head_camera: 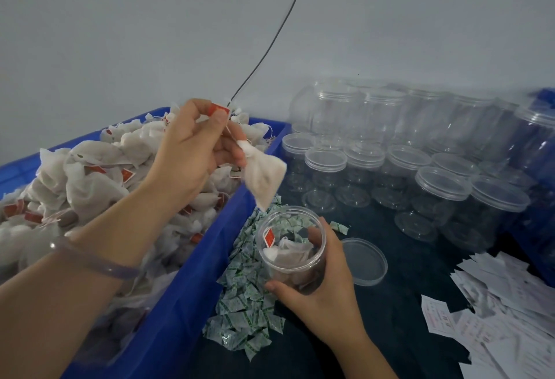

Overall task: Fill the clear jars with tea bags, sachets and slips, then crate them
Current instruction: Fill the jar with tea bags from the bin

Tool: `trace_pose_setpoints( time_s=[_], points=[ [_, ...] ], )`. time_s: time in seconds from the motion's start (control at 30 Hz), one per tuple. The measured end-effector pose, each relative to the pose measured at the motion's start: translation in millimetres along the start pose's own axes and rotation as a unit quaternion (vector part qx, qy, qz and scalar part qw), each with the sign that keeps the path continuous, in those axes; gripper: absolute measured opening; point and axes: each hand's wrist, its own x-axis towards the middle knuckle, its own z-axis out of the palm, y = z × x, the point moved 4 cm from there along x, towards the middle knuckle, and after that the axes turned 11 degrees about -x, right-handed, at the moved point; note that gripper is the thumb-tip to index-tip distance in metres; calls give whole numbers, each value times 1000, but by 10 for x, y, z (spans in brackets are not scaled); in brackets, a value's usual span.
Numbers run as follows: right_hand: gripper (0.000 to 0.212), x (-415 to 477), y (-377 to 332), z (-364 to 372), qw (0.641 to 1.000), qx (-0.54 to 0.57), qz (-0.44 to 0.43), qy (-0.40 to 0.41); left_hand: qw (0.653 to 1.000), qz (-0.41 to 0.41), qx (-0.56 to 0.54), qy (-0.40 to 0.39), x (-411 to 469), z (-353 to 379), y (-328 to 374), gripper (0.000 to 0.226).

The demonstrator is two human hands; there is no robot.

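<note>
Tea bag (264, 177) — light, limp, tearable (best held by its tag): hangs just above the open jar (291, 246), left hand (195, 150) pinching its red tag (219, 109). Jar — stiff, probably slick; right hand (324, 288) wraps its wall.

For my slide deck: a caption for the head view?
Left hand holds a tea bag above the open jar gripped by the right hand.

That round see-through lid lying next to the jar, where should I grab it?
Probably by its rim, coming from above with fingers on opposite edges. The lid lies flat on the dark table, so nothing else sticks up. Its right side is freest; the right hand holding the jar crowds the left.
</note>
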Motion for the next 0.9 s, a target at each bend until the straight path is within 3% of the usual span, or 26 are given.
trace_pose_setpoints(
  time_s=[0.07,0.17,0.3,0.37,0.43,0.53,0.57,0.6,0.7,0.77,0.9],
  points=[
    [113,4,3,8,1000,1,2,-4,998,-35,-36,-33,-62,120,-22,11],
    [115,8,1,17,1000,13,5,-6,982,-121,70,-127,-162,258,-159,8],
    [117,7,9,22,1000,12,6,-1,880,-163,322,-308,-335,338,-379,7],
    [118,4,13,18,1000,14,10,-3,837,-150,385,-359,-379,348,-433,8],
    [120,10,19,6,999,26,18,-3,817,-134,408,-384,-390,362,-436,16],
    [117,17,28,-5,999,44,21,8,874,-91,363,-312,-269,298,-398,15],
    [116,15,31,-3,999,45,21,10,883,-65,391,-251,-172,202,-398,18],
    [116,11,34,3,999,47,21,9,869,-51,452,-193,-75,69,-407,23],
    [117,-5,38,21,999,48,22,0,736,-158,650,-104,109,-436,-548,27],
    [117,-11,34,21,999,46,21,-3,663,-254,693,-126,94,-644,-666,24],
    [117,-12,27,18,999,45,18,-2,603,-220,748,-169,85,-671,-825,16]
  ],
)
